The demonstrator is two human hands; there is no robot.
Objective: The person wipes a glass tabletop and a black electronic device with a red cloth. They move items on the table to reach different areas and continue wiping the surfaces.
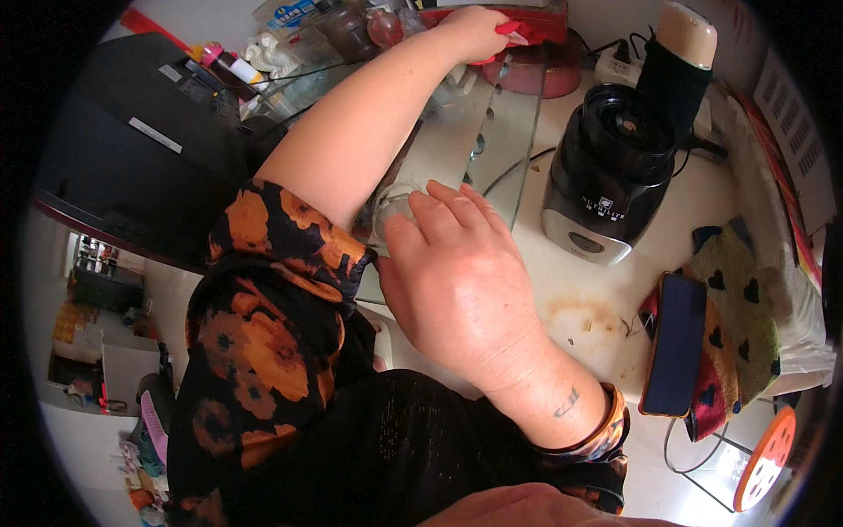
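Observation:
My left hand (477,36), at the top of the view, grips a red cloth (517,31) above a round pinkish-red tin (556,71). My right hand (461,283) is palm down near the middle, its fingers over the left part of a clear glass panel (504,132); whether it presses on the glass is hidden. Beside its fingertips lies a whitish, stringy round thing (395,197), partly covered by the hand. To the right stands a black and silver blender base (606,178).
A phone (673,342) lies on a patterned cloth (741,316) at the right. Bottles (227,62) and a white figurine (271,54) crowd the back left. A large black device (145,132) is at the left. Cables and a power strip (616,69) sit behind the blender base.

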